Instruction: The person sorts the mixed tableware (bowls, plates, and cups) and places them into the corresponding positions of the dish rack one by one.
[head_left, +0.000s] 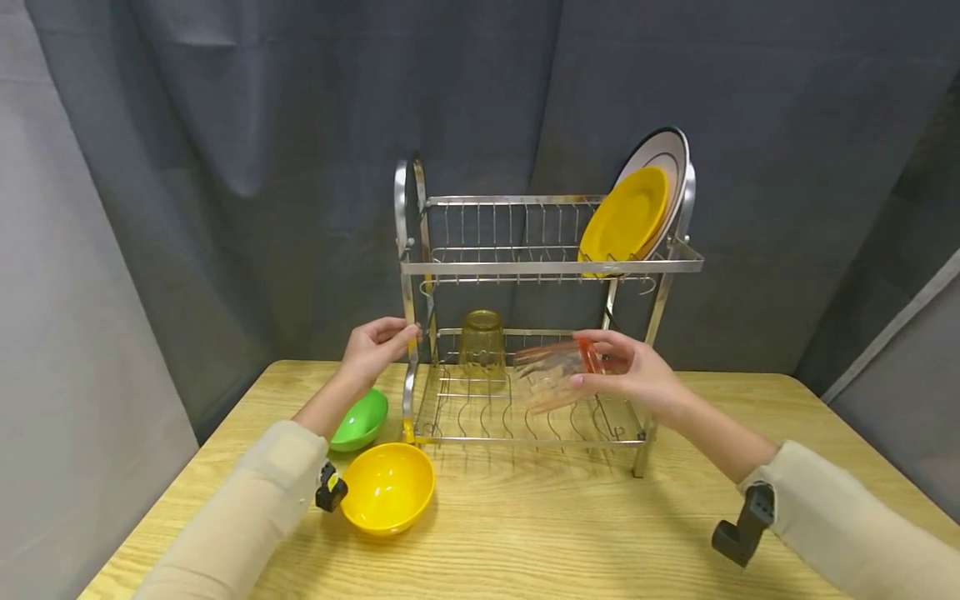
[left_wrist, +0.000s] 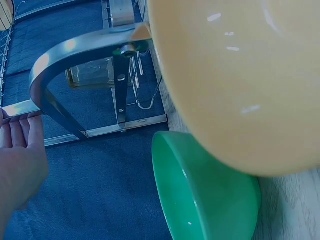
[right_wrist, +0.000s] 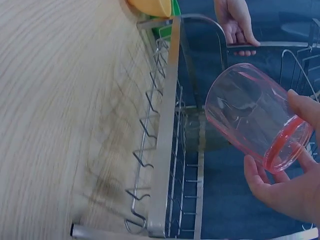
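My right hand (head_left: 633,371) holds a clear pink-tinted drinking glass (head_left: 547,379) by its thick reddish base, fingers and thumb on opposite sides. The glass lies tilted nearly sideways, mouth to the left, above the lower tier of the metal dish rack (head_left: 525,267). My left hand (head_left: 375,350) grips the rack's left upright; the left wrist view shows its fingers (left_wrist: 20,134) curled around the metal bar. A yellowish glass (head_left: 482,346) stands at the back of the lower tier, behind and left of the pink glass (right_wrist: 245,107).
On the upper tier's right end lean a yellow plate (head_left: 626,217) and a larger white plate (head_left: 678,150). A yellow bowl (head_left: 387,492) and a green bowl (head_left: 363,423) sit on the wooden table (head_left: 540,533), left of the rack. Grey curtain hangs behind.
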